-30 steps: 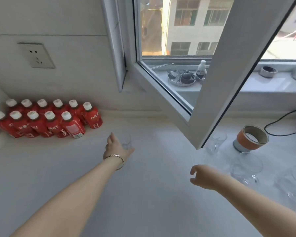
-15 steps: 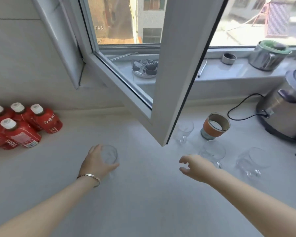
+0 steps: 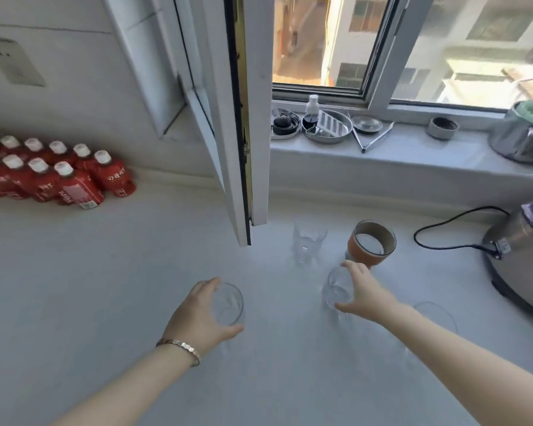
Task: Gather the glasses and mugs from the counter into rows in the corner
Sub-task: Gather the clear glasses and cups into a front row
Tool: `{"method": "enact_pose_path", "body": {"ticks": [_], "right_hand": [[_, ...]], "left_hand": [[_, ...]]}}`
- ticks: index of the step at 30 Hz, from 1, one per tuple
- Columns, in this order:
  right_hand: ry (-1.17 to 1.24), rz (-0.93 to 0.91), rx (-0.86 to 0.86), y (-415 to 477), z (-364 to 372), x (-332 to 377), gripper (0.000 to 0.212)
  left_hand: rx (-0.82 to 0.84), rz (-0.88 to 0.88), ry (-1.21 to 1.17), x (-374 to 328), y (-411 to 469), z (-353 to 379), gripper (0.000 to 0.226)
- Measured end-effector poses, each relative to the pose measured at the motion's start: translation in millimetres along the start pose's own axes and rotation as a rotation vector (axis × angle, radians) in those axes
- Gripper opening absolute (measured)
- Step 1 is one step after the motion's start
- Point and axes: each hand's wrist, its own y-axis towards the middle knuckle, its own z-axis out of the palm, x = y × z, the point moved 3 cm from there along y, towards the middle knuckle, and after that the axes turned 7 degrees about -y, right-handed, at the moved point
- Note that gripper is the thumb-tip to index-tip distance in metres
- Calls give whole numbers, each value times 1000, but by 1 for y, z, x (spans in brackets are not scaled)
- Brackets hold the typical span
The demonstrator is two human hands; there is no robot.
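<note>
Since half a second ago the right hand [image 3: 362, 292] has reached a clear glass [image 3: 336, 290] mid-counter, fingers curled round it; before, it hovered empty. The left hand [image 3: 202, 315] still cups another glass [image 3: 230, 304], carried away from the red bottles [image 3: 56, 173] in the back-left corner. Likely pairing both before rowing. Thin, transparent, upright.

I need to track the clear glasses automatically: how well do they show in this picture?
Head view: poorly; the glass in the left hand and the one at the right hand nearly vanish against the pale counter; wide-angle bending, slight blur.
</note>
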Motion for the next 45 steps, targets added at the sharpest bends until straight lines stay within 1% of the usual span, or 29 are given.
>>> {"method": "enact_pose_path", "body": {"ticks": [2,4,7,11,15,19,24,26,30,34,38,45], "right_hand": [[25,-36,-30,0,0,1,88],[-11,-96,-51,-5,1,11,87],[-66,-262,-48,-23,4,48,88],[-159,-538,18,-60,18,127,89],[-197,-795,105,-111,47,219,89],[-239,-1027,163,-178,92,311,88],[-314,-1254,225,-294,164,403,87],[-339,-1318,258,-343,195,430,88],[-366,-1388,301,-438,260,470,88],[-410,-1446,363,-519,314,504,88],[-444,-1503,420,-578,357,538,89],[-476,-1619,462,-648,421,614,90]], "left_hand": [[-42,-52,-17,-3,-14,4,90],[-86,-88,-22,-1,-31,4,91],[-148,-151,-34,11,-61,-2,92],[-272,-263,-68,42,-114,-23,92],[-425,-410,-156,90,-191,-49,90],[-636,-569,-241,144,-289,-73,91],[-849,-753,-299,209,-433,-86,91],[-909,-813,-312,235,-496,-85,89],[-960,-921,-324,284,-612,-82,92],[-1031,-1009,-325,325,-705,-84,95],[-1058,-1077,-372,364,-771,-89,97],[-1107,-1164,-443,434,-844,-116,95]]}}
